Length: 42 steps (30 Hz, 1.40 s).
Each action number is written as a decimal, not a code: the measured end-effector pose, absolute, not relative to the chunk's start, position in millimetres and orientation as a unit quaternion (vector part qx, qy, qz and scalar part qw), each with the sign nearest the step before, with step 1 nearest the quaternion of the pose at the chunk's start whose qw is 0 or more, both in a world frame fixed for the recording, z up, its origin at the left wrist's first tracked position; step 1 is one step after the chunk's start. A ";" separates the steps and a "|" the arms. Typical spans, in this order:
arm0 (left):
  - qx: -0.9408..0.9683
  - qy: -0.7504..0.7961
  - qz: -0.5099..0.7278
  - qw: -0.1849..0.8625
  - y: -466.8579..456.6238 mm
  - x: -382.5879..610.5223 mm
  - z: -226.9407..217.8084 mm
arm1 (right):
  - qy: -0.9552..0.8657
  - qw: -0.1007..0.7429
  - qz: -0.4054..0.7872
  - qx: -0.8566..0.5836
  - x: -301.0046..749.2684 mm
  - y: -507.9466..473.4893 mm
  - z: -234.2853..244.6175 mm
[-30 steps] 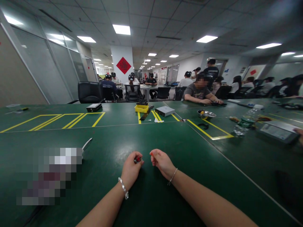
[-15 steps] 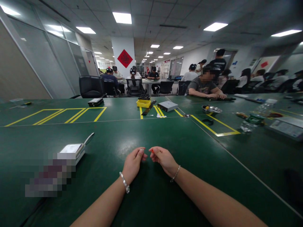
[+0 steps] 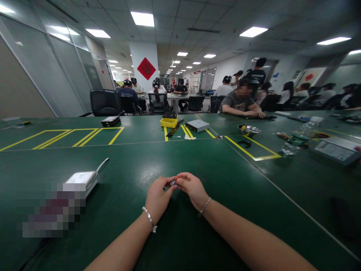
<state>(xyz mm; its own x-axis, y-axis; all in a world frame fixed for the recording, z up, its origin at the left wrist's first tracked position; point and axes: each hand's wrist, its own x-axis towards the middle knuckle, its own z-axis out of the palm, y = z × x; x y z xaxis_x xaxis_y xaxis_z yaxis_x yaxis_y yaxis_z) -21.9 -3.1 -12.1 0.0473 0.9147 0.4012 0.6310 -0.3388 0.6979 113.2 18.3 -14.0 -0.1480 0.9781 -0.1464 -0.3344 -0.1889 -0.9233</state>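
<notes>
One small shiny piece [image 3: 172, 183] is pinched by the left hand [image 3: 158, 194], just beside a tiny orange piece [image 3: 177, 178] pinched by the right hand [image 3: 194, 189], over a green table [image 3: 135, 160]; a yellow tray [image 3: 168, 123] stands farther back.

From where I sit, I cannot read any word or number with certainty. The red diamond sign [image 3: 146, 69] on the white pillar [image 3: 152, 51] bears a dark character too unclear for me to name; pale lettering on the dark shirt [image 3: 257, 77] of a standing person and the print on the bottle's green label [image 3: 299, 140] are illegible.
</notes>
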 end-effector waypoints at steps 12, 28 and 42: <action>0.714 0.555 0.421 0.067 -9.8 -21.3 -7.6 | -0.361 0.512 0.677 -0.386 102.5 -2.5 -8.9; 0.727 0.555 0.401 0.059 -10.3 -20.7 -8.6 | -0.485 0.495 0.569 -0.443 106.6 -1.1 -5.1; 0.761 0.546 0.313 0.160 -7.5 -20.7 -10.0 | -0.503 0.385 0.157 -0.758 301.8 71.8 33.2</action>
